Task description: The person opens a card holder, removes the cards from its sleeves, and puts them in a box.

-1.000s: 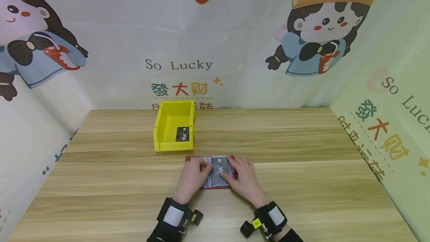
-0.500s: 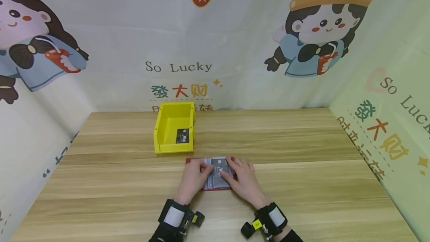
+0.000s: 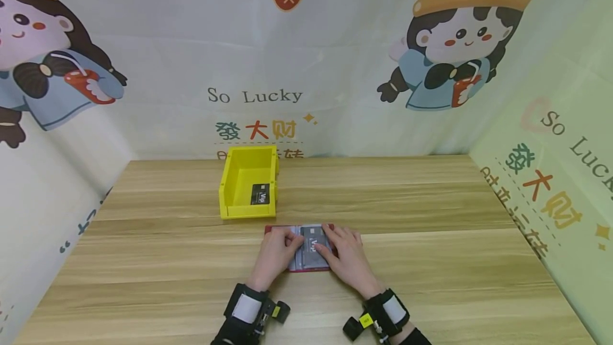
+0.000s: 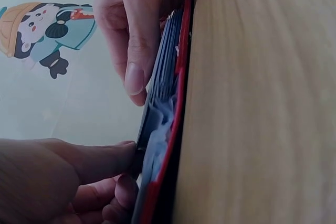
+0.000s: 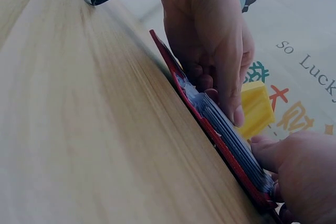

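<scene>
Head view shows almost the same thing as half a second back: both hands stay on the red card holder (image 3: 299, 246) and nothing has slid. The gray card (image 3: 312, 243) sits a tiny bit deeper in its clear pocket than it did one second ago.

The card holder lies open and flat on the wooden table (image 3: 431, 260), near the front edge and in the middle. The left hand (image 3: 275, 254) lies on the left half, with its fingers bent a little and its fingertips pressing on the pocket edge. The right hand (image 3: 347, 257) lies on the right half, and its fingers (image 5: 273, 153) press the gray card down. In the left wrist view the thumb (image 4: 100, 158) touches the edge of the stack of clear pockets (image 4: 163, 103). I cannot tell if it pinches them.

The yellow bin (image 3: 248, 182) stands just behind the card holder, a bit to the left, not touching it. A black card (image 3: 260, 194) leans inside it at the right front corner. The bare table is wide on both sides of the hands. The picture walls (image 3: 306, 57) stand at the back and the sides, well away from the hands.
</scene>
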